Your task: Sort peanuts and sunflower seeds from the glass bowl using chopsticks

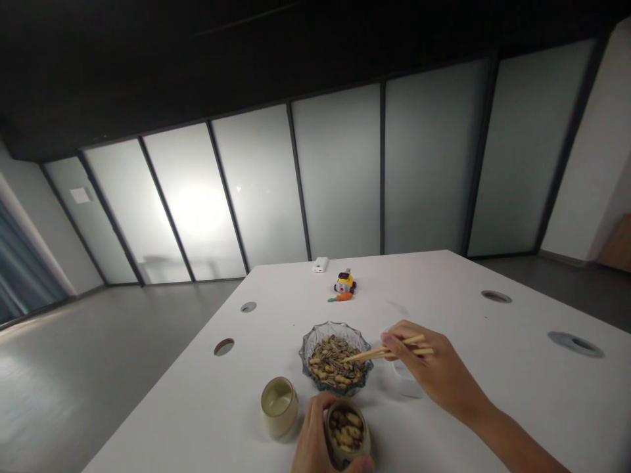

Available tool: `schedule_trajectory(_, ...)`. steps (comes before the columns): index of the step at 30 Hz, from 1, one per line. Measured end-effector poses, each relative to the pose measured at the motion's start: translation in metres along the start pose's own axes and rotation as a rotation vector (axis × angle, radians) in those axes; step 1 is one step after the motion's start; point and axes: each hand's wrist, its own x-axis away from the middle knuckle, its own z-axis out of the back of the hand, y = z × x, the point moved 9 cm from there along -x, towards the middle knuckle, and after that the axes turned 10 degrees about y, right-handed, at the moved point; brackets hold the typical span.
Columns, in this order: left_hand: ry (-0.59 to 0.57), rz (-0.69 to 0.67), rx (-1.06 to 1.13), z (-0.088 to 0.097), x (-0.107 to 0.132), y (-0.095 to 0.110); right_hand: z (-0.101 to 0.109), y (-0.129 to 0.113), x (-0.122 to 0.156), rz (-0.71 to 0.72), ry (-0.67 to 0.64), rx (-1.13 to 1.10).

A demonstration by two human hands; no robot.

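My right hand point(434, 374) is closed on a pair of wooden chopsticks point(382, 353); their tips reach into a glass bowl point(336, 359) heaped with sunflower seeds and peanuts. At the near edge my left hand point(315, 443) wraps around a small beige cup point(349, 433) that holds several peanuts. A second beige cup point(279, 406) stands to its left, pale inside. A white object point(407, 383) lies partly hidden under my right hand.
The white table point(493, 368) has round cable holes at left point(224, 347) and right point(495, 296). Farther back sit a small yellow toy point(345, 283), an orange carrot toy point(341, 297) and a white box point(320, 265). Frosted glass panels stand behind.
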Motion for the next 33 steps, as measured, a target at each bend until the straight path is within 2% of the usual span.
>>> schedule_trajectory(5, 0.014, -0.054, 0.050, 0.002, -0.001, 0.003, -0.004, 0.004, 0.001, 0.007, -0.042, -0.011)
schedule_trajectory(14, 0.000, -0.055, 0.024, 0.003, 0.000, 0.005, -0.003, 0.004, 0.005, 0.054, -0.071, 0.003)
schedule_trajectory(20, -0.004, -0.067, 0.024, 0.002, 0.000, 0.000, 0.000, -0.009, 0.007, 0.137, -0.092, 0.018)
schedule_trajectory(24, -0.042, -0.076, -0.020, 0.000, 0.000, 0.000, 0.004, -0.010, 0.007, 0.123, -0.073, 0.011)
schedule_trajectory(28, 0.005, -0.085, -0.032, 0.003, 0.001, 0.003, 0.003, -0.007, 0.008, 0.101, -0.077, 0.025)
schedule_trajectory(33, 0.007, -0.079, -0.037, 0.002, 0.002, 0.004, -0.003, -0.013, 0.010, 0.137, -0.124, 0.042)
